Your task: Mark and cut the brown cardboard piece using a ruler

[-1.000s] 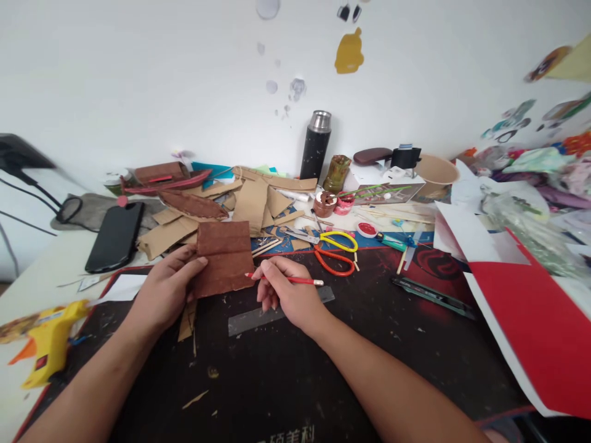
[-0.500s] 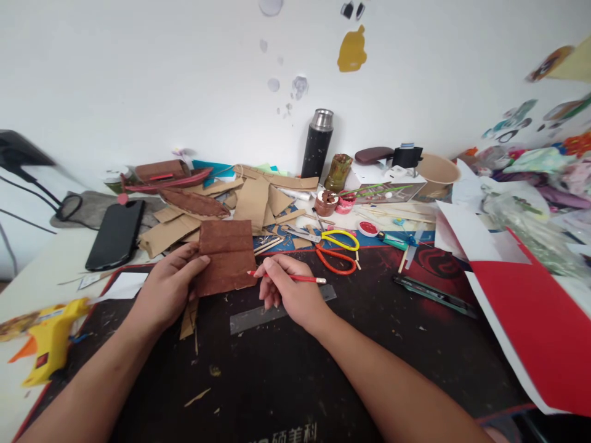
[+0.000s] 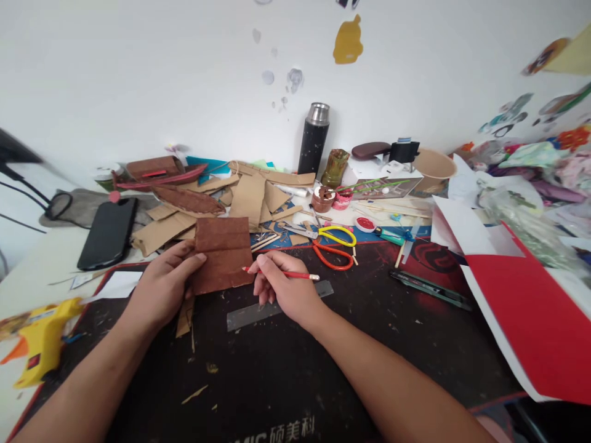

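Note:
A brown-painted piece of cardboard (image 3: 222,255) with a crease across it is held at its left edge by my left hand (image 3: 166,283), thumb on top. My right hand (image 3: 286,286) grips a red pencil (image 3: 300,275), its tip at the right side of the brown piece and its white eraser pointing right. Beneath my right hand lies a clear ruler (image 3: 249,316) on the dark mat (image 3: 277,375), partly covered by the fingers. A narrow cardboard strip (image 3: 185,317) shows below my left hand.
Scissors (image 3: 332,246) with yellow and red handles lie behind my right hand. At left are a yellow glue gun (image 3: 44,344) and a black phone (image 3: 108,234). Cardboard scraps (image 3: 249,197), a black thermos (image 3: 314,140) and paint jars (image 3: 323,200) stand behind; a utility knife (image 3: 431,289) and red card (image 3: 530,320) are right.
The whole view has shifted slightly. Both hands keep their hold on the brown cardboard and the pencil, with little visible movement relative to the mat.

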Action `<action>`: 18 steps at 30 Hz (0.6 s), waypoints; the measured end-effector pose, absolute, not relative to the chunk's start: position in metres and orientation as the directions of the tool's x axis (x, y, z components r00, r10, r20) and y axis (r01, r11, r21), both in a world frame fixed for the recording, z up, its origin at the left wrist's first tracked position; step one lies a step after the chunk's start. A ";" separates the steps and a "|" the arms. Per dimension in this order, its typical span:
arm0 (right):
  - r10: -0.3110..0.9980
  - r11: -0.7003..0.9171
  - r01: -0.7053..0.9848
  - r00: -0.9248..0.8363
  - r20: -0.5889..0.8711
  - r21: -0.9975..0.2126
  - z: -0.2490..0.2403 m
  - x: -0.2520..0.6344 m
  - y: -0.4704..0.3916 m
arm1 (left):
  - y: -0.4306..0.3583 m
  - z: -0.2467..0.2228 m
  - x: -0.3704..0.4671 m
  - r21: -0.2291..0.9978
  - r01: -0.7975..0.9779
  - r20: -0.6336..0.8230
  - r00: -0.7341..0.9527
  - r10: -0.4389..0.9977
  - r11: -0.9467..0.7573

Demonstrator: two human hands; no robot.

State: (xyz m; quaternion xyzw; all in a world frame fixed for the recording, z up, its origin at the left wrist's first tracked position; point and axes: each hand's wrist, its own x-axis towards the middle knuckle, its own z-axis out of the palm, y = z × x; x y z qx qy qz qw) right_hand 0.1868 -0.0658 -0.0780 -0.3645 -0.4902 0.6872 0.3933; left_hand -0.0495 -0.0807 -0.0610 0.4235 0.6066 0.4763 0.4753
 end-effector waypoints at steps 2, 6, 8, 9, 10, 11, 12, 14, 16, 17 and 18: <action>0.897 -0.212 -0.177 -0.425 -0.120 -0.961 -0.078 0.187 -0.066 | -0.081 -0.059 -0.048 0.980 0.043 -0.181 -0.196 0.964 0.193; 0.898 -0.209 -0.192 -0.426 -0.110 -0.959 -0.079 0.186 -0.066 | -0.081 -0.055 -0.044 0.982 0.027 -0.177 -0.199 0.964 0.186; 0.899 -0.203 -0.189 -0.426 -0.106 -0.961 -0.080 0.187 -0.066 | -0.081 -0.054 -0.044 0.982 0.037 -0.173 -0.203 0.964 0.184; 0.898 -0.203 -0.182 -0.427 -0.108 -0.962 -0.080 0.187 -0.066 | -0.081 -0.054 -0.044 0.982 0.045 -0.172 -0.207 0.963 0.185; 0.897 -0.202 -0.175 -0.428 -0.110 -0.964 -0.081 0.187 -0.066 | -0.081 -0.055 -0.045 0.981 0.050 -0.171 -0.209 0.963 0.186; 0.896 -0.202 -0.169 -0.429 -0.112 -0.965 -0.081 0.187 -0.066 | -0.081 -0.056 -0.046 0.981 0.057 -0.171 -0.208 0.963 0.187; 0.896 -0.203 -0.165 -0.428 -0.115 -0.965 -0.081 0.186 -0.066 | -0.081 -0.057 -0.046 0.980 0.061 -0.171 -0.205 0.964 0.187; 0.897 -0.206 -0.161 -0.426 -0.120 -0.965 -0.081 0.186 -0.066 | -0.081 -0.058 -0.047 0.980 0.056 -0.177 -0.195 0.965 0.191; 0.898 -0.210 -0.160 -0.422 -0.125 -0.965 -0.080 0.186 -0.066 | -0.080 -0.059 -0.047 0.979 0.048 -0.187 -0.194 0.963 0.200; 0.898 -0.210 -0.161 -0.422 -0.126 -0.964 -0.080 0.185 -0.066 | -0.080 -0.059 -0.047 0.978 0.047 -0.189 -0.198 0.962 0.202; 0.898 -0.210 -0.164 -0.421 -0.124 -0.964 -0.080 0.185 -0.066 | -0.080 -0.059 -0.047 0.978 0.043 -0.190 -0.203 0.961 0.202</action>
